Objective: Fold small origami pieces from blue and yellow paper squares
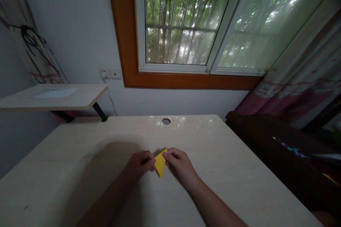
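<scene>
A small yellow piece of folded paper (160, 165), triangular in outline with one point toward me, is held between my two hands over the desk. My left hand (141, 163) pinches its left corner between thumb and fingers. On the other side, my right hand (178, 161) grips the upper right edge, thumb on top. The fingers beneath the paper are mostly hidden, and so is its underside.
The pale wooden desk (106, 188) has a round cable hole (166, 121) near its far edge. A raised shelf (90, 100) with a sheet of paper (56, 93) stands at the back left. Dark furniture (266, 149) adjoins the right side, and a window (183, 21) is ahead.
</scene>
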The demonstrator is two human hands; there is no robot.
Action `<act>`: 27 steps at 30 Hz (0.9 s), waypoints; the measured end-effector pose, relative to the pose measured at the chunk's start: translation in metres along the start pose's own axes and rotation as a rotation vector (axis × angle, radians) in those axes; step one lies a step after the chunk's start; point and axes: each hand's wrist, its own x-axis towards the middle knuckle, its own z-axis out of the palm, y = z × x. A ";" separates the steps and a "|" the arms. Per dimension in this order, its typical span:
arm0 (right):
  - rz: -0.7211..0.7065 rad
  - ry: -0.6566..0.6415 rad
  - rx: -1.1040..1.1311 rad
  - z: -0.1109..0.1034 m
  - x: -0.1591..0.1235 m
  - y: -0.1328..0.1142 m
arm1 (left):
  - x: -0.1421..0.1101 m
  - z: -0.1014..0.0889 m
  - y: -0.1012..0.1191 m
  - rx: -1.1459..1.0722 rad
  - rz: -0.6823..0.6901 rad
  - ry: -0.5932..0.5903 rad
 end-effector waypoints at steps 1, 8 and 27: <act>0.001 -0.003 -0.008 0.000 0.000 0.000 | 0.000 0.000 0.001 0.020 0.006 0.002; -0.030 -0.038 -0.098 -0.001 -0.002 0.003 | 0.000 0.001 0.008 0.236 0.018 -0.002; -0.105 -0.019 -0.198 0.001 -0.004 -0.001 | 0.000 0.003 0.006 0.245 -0.010 0.027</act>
